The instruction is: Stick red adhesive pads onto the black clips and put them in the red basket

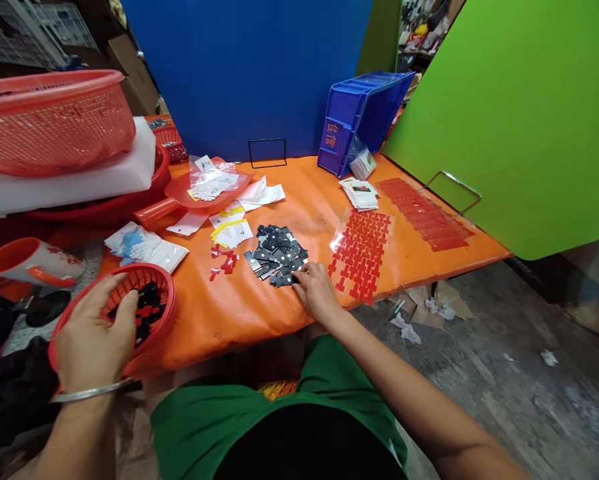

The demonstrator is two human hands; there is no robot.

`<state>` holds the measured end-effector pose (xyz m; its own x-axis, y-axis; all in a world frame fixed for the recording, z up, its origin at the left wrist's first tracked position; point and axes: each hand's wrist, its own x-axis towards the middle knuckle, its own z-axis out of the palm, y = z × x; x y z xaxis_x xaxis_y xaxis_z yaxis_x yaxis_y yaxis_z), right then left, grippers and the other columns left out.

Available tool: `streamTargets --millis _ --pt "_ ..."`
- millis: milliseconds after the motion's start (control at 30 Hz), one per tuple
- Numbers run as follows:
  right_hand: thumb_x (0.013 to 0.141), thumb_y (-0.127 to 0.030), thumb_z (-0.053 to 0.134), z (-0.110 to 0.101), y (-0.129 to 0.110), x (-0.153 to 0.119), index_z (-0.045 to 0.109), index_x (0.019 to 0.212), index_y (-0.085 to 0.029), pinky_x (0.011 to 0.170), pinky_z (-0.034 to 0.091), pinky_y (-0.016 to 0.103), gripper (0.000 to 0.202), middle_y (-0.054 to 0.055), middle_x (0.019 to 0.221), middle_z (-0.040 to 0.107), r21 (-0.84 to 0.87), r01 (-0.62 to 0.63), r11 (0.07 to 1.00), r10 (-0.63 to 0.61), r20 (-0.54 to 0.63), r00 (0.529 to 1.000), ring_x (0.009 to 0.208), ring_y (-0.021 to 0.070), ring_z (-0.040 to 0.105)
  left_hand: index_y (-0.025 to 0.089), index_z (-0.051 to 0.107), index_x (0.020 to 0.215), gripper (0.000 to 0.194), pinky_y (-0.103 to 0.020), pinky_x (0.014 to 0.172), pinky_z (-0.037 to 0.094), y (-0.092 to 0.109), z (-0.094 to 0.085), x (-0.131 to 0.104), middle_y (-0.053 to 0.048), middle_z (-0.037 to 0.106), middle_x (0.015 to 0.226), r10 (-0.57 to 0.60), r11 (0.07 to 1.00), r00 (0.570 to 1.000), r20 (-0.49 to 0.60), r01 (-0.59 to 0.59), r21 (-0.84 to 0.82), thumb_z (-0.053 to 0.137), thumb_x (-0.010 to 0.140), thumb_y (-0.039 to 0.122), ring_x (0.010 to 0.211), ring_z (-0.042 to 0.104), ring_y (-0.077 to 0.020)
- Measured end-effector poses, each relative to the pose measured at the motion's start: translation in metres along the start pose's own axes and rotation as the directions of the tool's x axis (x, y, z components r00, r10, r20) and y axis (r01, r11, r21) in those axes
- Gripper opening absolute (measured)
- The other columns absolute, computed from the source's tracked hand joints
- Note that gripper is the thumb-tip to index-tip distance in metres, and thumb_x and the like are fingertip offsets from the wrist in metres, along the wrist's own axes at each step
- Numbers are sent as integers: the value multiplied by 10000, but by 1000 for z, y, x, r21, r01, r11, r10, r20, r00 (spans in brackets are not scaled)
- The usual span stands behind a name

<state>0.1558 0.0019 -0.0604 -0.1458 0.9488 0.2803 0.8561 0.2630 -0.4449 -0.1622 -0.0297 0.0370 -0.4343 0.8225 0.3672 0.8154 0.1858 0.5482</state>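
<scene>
My left hand (96, 333) is over the near side of a round red mesh basket (165, 283), thumb and fingers apart, with nothing seen in it. Inside the basket lie black pieces (152, 300), some with red on them. At the right edge of a heap of flat dark grey pieces (276, 250), my right hand (318, 290) has its thumb and fingertips closed on a small black piece (295, 278). Small red pieces (222, 262) are scattered left of the heap. Right of it lies a clear sheet of red T-shaped stickers (362, 250).
Behind are a red scoop (179, 193) with bagged cards, white papers (234, 233), a card stack (360, 193) and a blue crate (342, 127). Another red sheet (426, 213) lies right. A mug (34, 261) and stacked baskets (59, 123) stand left. Blue and green boards (519, 127) border the table.
</scene>
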Motion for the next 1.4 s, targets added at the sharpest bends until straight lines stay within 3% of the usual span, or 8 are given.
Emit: streamTargets --millis 100,200,467,600,733,967,1133,1400 --pt "797 -171 615 2 -3 2 659 913 -179 817 446 384 124 104 943 562 -37 -12 999 13 37 999 913 245 479 285 626 1121 355 -433 990 404 1 5 -3 -13 621 1195 66 996 996 -65 -70 -54 603 775 363 1106 561 -256" --pt "810 -170 593 1 -4 0 637 896 -170 798 448 369 97 102 909 573 -17 -22 1000 23 39 999 902 242 496 201 693 958 303 -373 883 482 19 29 -27 -46 703 957 -14 926 976 216 94 -367 625 746 407 906 639 -222" --pt "816 -326 556 0 -12 -17 656 780 -172 560 459 273 188 22 650 627 686 -309 659 342 93 935 577 160 576 125 675 968 487 -282 784 514 82 116 -97 -90 702 933 -39 340 593 804 765 -547 778 572 388 806 649 -160" --pt "723 -444 642 4 -22 -22 656 795 -158 455 426 235 296 -20 542 588 830 -455 322 450 289 845 420 109 510 122 666 920 457 -245 744 516 97 144 -106 -64 690 903 -49 200 581 812 803 -562 795 544 346 767 635 -128" --pt "731 -454 633 8 -25 -22 670 866 -155 470 450 242 330 -4 572 616 838 -464 289 410 330 851 449 122 544 120 652 768 342 -229 644 518 104 159 -100 -19 664 764 -37 221 602 797 783 -581 773 558 361 657 607 -112" --pt "867 -253 519 -4 -10 -24 701 912 -203 806 442 382 194 82 932 682 345 -41 938 70 -72 995 893 225 549 172 662 881 252 -309 658 519 89 133 -71 -46 681 771 66 762 784 617 359 -539 595 769 387 698 646 -186" --pt "852 -226 555 -1 -6 -26 679 1022 -226 904 337 474 210 67 1115 651 50 88 995 -87 -7 996 1096 288 437 203 692 941 186 -321 761 476 73 121 -80 -68 699 921 343 931 795 500 -219 -291 561 822 260 836 632 -214" --pt "891 -183 468 2 -9 -33 590 1186 -227 936 308 438 322 49 1190 612 36 224 974 -224 -15 975 1179 273 386 187 699 920 217 -281 716 443 68 130 -93 -58 643 811 441 896 743 504 -402 -191 504 871 269 789 583 -187"
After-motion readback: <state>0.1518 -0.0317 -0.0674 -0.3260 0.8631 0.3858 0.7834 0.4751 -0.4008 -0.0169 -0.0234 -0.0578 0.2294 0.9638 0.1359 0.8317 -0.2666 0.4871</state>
